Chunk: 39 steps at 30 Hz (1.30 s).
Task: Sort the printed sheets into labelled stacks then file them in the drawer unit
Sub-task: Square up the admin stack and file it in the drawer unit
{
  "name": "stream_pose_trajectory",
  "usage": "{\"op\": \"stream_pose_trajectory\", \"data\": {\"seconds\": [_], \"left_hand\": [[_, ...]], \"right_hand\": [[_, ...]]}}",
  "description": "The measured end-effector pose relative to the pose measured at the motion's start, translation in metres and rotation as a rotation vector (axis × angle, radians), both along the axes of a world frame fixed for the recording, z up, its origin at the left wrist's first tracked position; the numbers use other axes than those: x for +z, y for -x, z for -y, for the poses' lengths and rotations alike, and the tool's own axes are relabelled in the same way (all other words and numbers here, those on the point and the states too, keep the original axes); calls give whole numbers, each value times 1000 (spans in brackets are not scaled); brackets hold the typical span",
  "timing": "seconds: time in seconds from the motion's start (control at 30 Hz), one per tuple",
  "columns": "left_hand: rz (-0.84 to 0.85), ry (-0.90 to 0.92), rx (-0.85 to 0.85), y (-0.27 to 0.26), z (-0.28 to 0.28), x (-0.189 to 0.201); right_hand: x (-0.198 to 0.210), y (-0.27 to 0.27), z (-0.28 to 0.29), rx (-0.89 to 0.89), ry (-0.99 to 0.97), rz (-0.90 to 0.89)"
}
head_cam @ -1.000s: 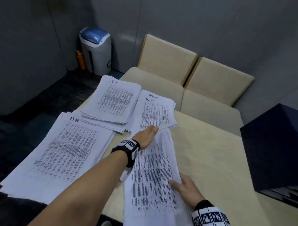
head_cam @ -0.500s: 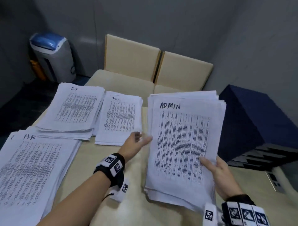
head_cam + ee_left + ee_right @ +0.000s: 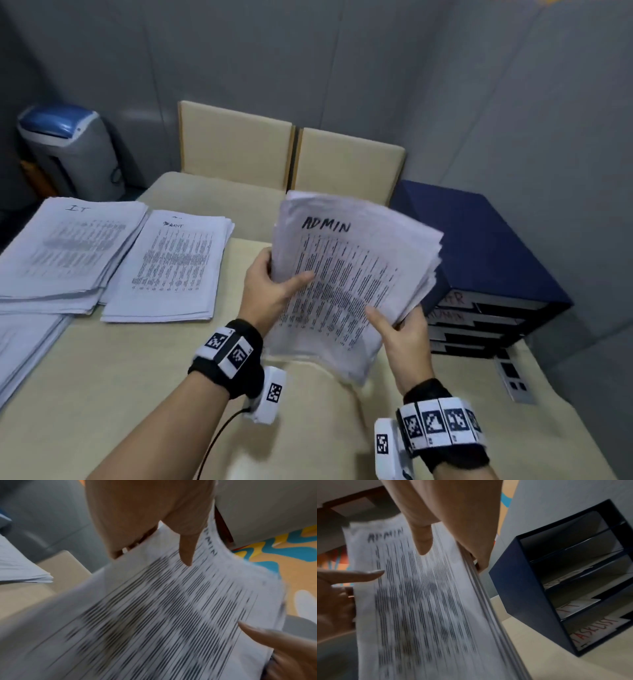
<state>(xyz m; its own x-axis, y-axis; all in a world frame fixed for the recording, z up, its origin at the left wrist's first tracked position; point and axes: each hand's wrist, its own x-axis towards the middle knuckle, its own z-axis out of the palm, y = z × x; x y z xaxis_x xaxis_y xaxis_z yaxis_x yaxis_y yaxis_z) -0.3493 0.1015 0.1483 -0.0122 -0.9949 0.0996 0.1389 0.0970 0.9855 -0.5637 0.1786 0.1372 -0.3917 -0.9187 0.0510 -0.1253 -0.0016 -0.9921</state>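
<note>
Both hands are on the ADMIN stack (image 3: 352,284), a thick wad of white printed sheets w/ dense columns of small black text and "ADMIN" hand-lettered in marker at the top. It's held up off the table (image 3: 144,383), tilted, lower end sagging a bit, corners fanned out and slightly ragged. Left hand (image 3: 270,294) grips the left edge, thumb laid flat across the top sheet, other fingers wrapped behind. Right hand (image 3: 404,334) pinches the lower right edge the same way, thumb on top, fingers under. From the right wrist cam you can see the stack's edge is many layers thick; text there is blurred.

Just right of the stack sits the drawer unit (image 3: 486,260), a boxy dark blue thing w/ matte sides and stacked slots, white paper labels w/ red handwriting on the fronts. Wrist view reads "IT" on one; the lowest label is not fully legible.

On the smooth beige tabletop to the left: the IT stack (image 3: 68,250), flat, overlapping another pile beneath, and beside it a smaller stack (image 3: 174,270) whose label is too small to read. Behind the table are two tan padded chairs (image 3: 291,161) and a grey bin w/ blue lid (image 3: 68,150).
</note>
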Motion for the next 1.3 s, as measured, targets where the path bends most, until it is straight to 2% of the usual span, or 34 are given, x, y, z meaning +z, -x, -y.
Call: {"op": "stream_pose_trajectory", "data": {"seconds": [0.17, 0.3, 0.5, 0.57, 0.67, 0.77, 0.83, 0.9, 0.97, 1.03, 1.2, 1.3], "left_hand": [[25, -21, 25, 17, -9, -12], [17, -5, -23, 14, -9, -19], [23, -89, -43, 5, -10, -34], [32, -96, -51, 3, -12, -35], [21, -126, -68, 2, -9, -40], [27, -161, -106, 3, -8, -47], [40, -181, -121, 3, -8, -54], [36, -204, -90, 4, -8, -62], [34, -217, -52, 7, -7, -71], [46, -213, -29, 11, -6, -78], [21, -161, 9, 18, -1, -68], [56, -174, -47, 17, 6, -73]], "right_hand": [[4, 29, 1, 102, 81, 15], [20, 28, 4, 103, 240, -73], [46, 28, 13, 11, 388, -365], [50, 29, 17, -9, 405, -380], [44, 33, 17, 71, 336, -422], [36, 36, 15, 132, 266, -284], [26, 41, 14, 134, 228, -62], [12, 44, 13, 194, 77, 122], [-9, 42, 10, 251, -103, 139], [-25, 35, 11, 240, -182, 119], [-22, 20, 21, 105, -126, 178], [-31, 26, 22, 90, -169, 162]]}}
